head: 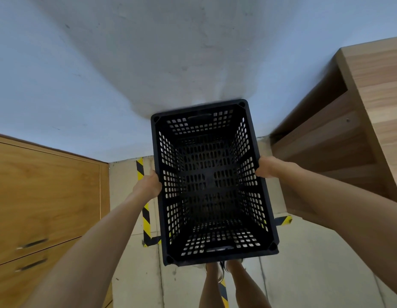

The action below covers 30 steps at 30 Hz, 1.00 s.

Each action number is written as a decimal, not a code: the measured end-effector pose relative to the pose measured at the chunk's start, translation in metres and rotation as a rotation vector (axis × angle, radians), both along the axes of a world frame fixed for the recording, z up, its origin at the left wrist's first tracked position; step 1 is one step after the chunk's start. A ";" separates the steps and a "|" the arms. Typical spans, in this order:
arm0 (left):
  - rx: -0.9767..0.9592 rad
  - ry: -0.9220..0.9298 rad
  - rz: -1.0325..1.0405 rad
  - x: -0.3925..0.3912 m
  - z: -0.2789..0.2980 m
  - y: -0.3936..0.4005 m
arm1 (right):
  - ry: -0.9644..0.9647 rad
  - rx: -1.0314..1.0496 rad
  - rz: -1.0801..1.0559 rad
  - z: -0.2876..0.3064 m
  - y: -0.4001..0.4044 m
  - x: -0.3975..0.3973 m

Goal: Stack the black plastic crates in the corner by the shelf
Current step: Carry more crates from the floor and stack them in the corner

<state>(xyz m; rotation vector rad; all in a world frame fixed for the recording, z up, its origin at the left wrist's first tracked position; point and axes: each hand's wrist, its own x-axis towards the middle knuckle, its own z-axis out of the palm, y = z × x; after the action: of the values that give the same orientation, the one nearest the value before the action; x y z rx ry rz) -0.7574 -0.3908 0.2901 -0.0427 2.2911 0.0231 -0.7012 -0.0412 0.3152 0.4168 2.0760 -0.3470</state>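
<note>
Carry step: left hand (148,185) & right hand (267,167) clamped on black perforated plastic crate (213,185) rims; next, lower into taped floor corner by wooden shelf (359,121).

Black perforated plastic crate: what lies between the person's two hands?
Head view: only the black perforated plastic crate; left hand and right hand grip its long rims.

Your 2 arms reach forward and down; your left hand (148,185) and right hand (269,166) each grip a long rim of the crate (212,185), fingers curled out of sight.
</note>
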 end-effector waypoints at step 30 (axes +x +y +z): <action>0.165 0.616 -1.077 -0.045 0.334 0.167 | 0.728 0.298 0.022 0.311 0.003 0.040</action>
<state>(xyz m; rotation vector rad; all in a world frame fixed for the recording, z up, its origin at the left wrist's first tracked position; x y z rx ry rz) -0.8026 -0.2240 0.6244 1.4364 2.5909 -0.3752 -0.6614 -0.0384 0.6266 0.4910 2.8604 -0.1853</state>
